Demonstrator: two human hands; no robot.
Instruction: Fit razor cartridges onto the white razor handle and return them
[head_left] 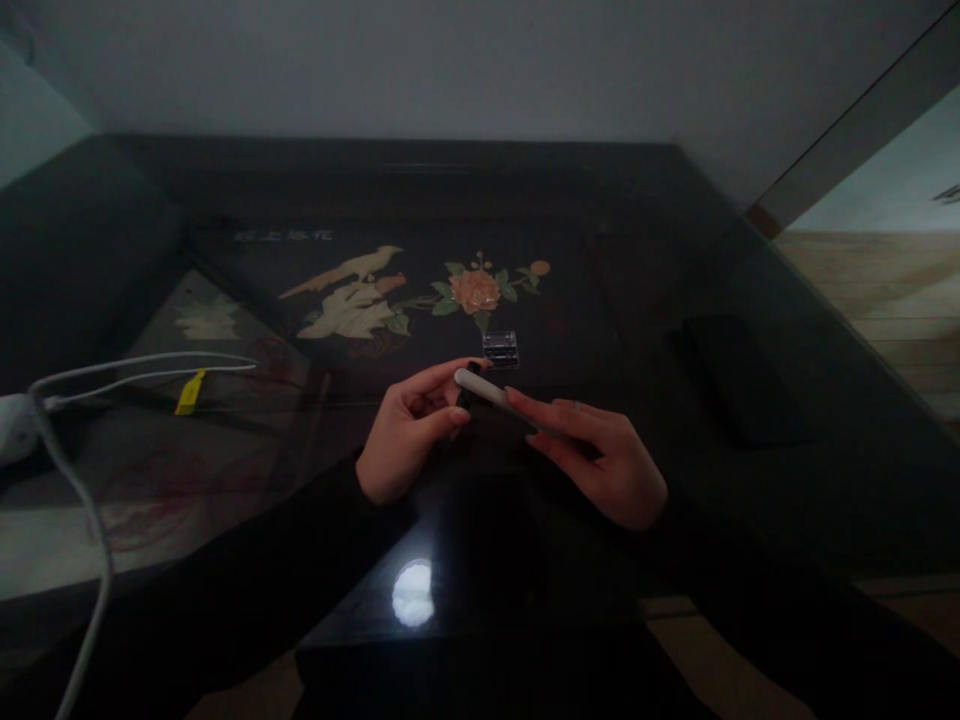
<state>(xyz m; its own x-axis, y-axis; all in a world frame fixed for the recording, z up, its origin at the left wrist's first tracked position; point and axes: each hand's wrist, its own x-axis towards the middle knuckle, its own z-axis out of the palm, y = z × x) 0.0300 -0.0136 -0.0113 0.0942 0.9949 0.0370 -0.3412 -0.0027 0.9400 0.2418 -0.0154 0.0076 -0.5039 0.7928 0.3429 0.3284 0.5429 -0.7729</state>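
Observation:
Over the dark glass tabletop my left hand (411, 425) pinches a small black piece (466, 395) upright between thumb and forefinger. My right hand (607, 455) is closed on a slim light-grey stick with a rounded end (486, 387). That end meets or overlaps the black piece; whether they touch I cannot tell. Just beyond my left fingertips lies a small clear case (501, 350) with dark contents. What exactly the black piece and the stick are is too dim to make out.
At the left, a white plug or adapter (16, 428) trails a white cable (82, 490) with a yellow tag (191, 392). A dark flat rectangular object (742, 380) lies to the right. Beneath the glass is a bird-and-flower picture (474, 290). A wall (390, 70) stands behind.

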